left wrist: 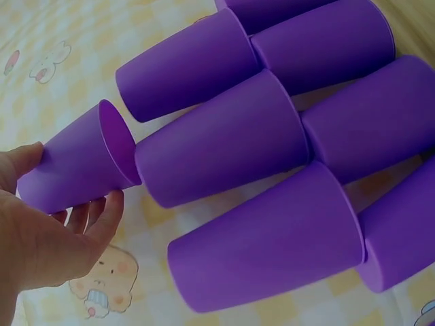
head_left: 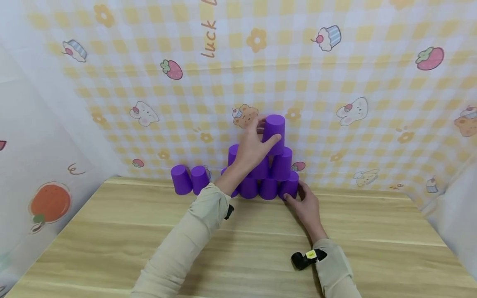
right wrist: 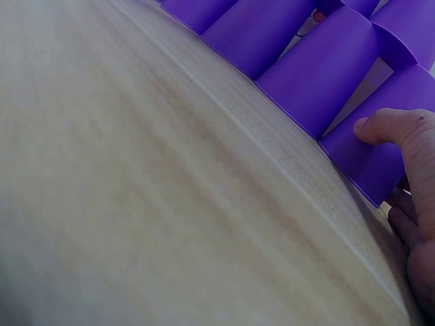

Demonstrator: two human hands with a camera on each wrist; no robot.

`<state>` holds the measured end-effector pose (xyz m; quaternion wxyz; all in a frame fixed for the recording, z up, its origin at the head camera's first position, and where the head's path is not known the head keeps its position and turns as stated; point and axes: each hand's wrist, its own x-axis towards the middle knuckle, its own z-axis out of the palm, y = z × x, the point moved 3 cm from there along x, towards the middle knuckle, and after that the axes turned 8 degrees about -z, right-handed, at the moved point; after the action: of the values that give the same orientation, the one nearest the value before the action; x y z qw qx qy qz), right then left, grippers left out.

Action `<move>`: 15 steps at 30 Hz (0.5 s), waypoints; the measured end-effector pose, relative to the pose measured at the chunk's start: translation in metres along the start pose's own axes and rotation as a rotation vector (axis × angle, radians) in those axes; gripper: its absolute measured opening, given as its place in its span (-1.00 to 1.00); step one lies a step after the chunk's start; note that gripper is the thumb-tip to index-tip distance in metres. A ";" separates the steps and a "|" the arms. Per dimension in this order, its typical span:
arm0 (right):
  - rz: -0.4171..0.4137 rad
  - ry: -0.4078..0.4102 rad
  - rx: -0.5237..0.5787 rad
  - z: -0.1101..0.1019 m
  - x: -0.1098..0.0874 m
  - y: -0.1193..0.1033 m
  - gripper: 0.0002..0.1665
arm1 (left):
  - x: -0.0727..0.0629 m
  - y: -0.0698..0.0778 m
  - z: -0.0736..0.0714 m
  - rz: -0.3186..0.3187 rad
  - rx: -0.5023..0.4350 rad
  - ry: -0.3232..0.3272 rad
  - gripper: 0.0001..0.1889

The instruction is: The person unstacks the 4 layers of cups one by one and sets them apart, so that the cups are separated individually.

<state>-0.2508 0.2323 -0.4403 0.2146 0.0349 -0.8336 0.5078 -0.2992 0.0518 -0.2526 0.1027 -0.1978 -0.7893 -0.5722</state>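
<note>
Upside-down purple plastic cups form a stack on the table against the cloth backdrop, with several in the bottom row and three in the row above. My left hand [head_left: 255,145] holds a top purple cup [head_left: 277,124] between thumb and fingers, mouth down, over the second row. In the left wrist view, this cup's rim [left wrist: 121,146] is right at the base of a second-row cup [left wrist: 221,142]. Low on the right, my right hand [head_left: 306,205] grips the end bottom-row cup [head_left: 292,182], thumb on its front and fingers around its far side. My left forearm hides part of the stack's left side.
Two more upside-down purple cups [head_left: 181,180] stand side by side left of the stack, partly behind the left sleeve. A yellow-checked cloth [head_left: 208,95] hangs right behind the cups. The wood-grain table [head_left: 253,248] extends in front and to both sides.
</note>
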 end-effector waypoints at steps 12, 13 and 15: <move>0.002 -0.016 -0.003 0.001 0.000 -0.001 -0.27 | -0.006 0.007 -0.026 0.079 0.021 0.063 -0.46; 0.005 -0.017 -0.005 0.001 -0.001 -0.001 -0.27 | -0.007 0.008 -0.028 0.082 0.025 0.064 -0.46; 0.009 -0.016 -0.009 0.001 -0.001 -0.002 -0.26 | -0.008 0.009 -0.031 0.083 0.033 0.060 -0.47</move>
<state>-0.2495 0.2303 -0.4398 0.2055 0.0343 -0.8377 0.5048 -0.2904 0.0233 -0.2375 0.1534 -0.2113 -0.7863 -0.5599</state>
